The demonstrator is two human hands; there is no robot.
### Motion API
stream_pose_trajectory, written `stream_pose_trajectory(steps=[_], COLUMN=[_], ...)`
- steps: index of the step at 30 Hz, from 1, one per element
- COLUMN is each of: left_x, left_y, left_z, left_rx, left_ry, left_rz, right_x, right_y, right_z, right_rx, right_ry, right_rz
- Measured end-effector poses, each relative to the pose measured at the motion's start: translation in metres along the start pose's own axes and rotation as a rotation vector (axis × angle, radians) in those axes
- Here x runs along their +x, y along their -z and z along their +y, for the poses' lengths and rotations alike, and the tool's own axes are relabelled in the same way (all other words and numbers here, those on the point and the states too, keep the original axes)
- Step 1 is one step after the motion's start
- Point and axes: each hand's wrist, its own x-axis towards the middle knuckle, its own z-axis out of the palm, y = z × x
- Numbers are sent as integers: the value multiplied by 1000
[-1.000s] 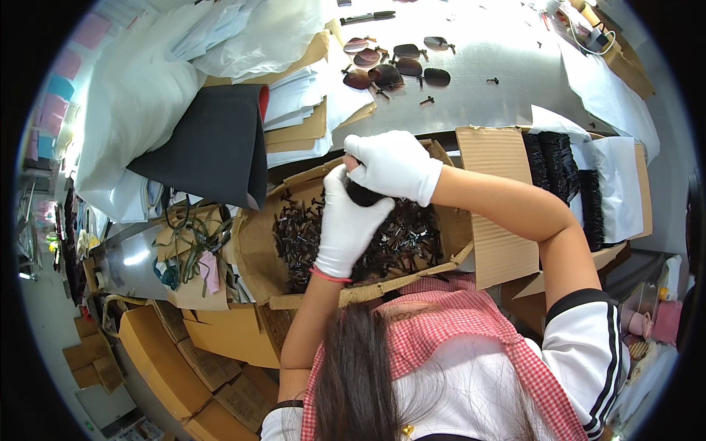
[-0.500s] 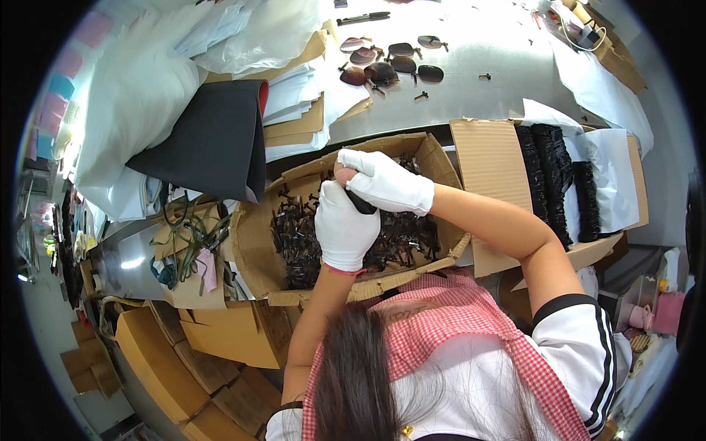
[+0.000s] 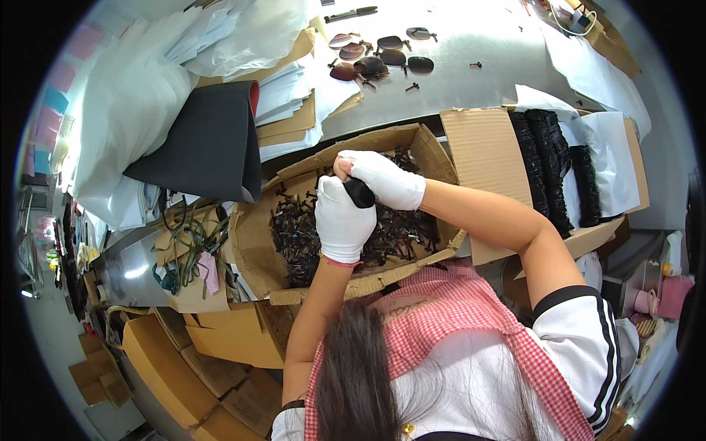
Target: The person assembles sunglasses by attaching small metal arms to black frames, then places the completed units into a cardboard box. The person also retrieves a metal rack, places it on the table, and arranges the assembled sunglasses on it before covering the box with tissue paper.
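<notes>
Both hands, in white gloves with bare fingertips showing, meet above an open cardboard box (image 3: 246, 257). Between them is a dark tinted sunglass lens (image 3: 359, 193); its far end is hidden by the fingers. My left hand (image 3: 342, 220) is closed at the lens's left side. From the right, my right hand (image 3: 387, 181) closes over the upper part, its fingertips curled against the left hand's. Below them the box holds a heap of small dark plastic pieces (image 3: 298, 250). Beyond the box, several loose tinted lenses (image 3: 420, 65) lie on the metal table, some with small stubs attached.
A black folded sheet (image 3: 202, 140) and stacked papers (image 3: 283, 99) stand left of the box. To the right, another carton (image 3: 485, 151) holds black wrapped strips (image 3: 548, 162). A black marker (image 3: 351, 13) lies at the back. Green straps (image 3: 202, 239) hang at the left.
The hands have shifted slightly and turned, so more of the dark lens shows between them. The whole view has moved a little.
</notes>
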Motion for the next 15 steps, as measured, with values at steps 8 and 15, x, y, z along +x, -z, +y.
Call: stream_pose_trajectory(steps=[8,15], left_x=[14,-5], left_y=[9,49], left_z=[-5,-22], left_rx=[-264,-1230], left_ry=[58,546], left_rz=[-18,-213], right_x=[7,-3], right_y=[-5,29], right_z=[-8,2], right_rx=[-253,-1075], right_ry=[239,141], right_rz=[105,-48])
